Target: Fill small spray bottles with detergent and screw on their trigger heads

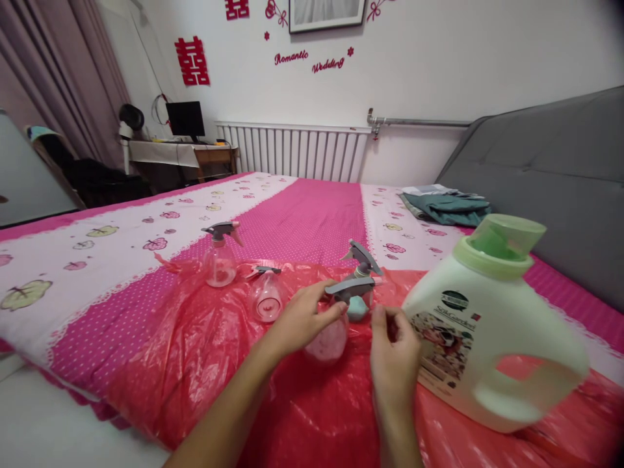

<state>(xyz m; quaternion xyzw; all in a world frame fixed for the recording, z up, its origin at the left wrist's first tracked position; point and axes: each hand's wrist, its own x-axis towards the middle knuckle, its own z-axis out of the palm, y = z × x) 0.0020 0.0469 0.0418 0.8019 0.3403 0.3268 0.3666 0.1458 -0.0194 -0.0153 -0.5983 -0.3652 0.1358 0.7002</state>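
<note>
My left hand (301, 318) is closed around the neck of a clear spray bottle (327, 343) with a grey trigger head, its thumb lying just under the head. My right hand (396, 351) is beside it with curled fingers pinched together; whether anything is between them is hidden. Just behind, another spray bottle (358, 308) with a grey trigger and a teal body shows partly. To the left are an upright clear spray bottle (220, 268) and a clear spray bottle (268, 300) tipped with its base toward me. A big pale-green detergent jug (446, 299) stands right of my right hand.
Red plastic sheeting (170, 351) lies wrinkled under the bottles on a bed with a pink patterned cover (312, 214). Folded clothes (446, 205) rest near the grey headboard (550, 162). Beyond the bed are a white radiator (297, 153) and a desk with a monitor (185, 120).
</note>
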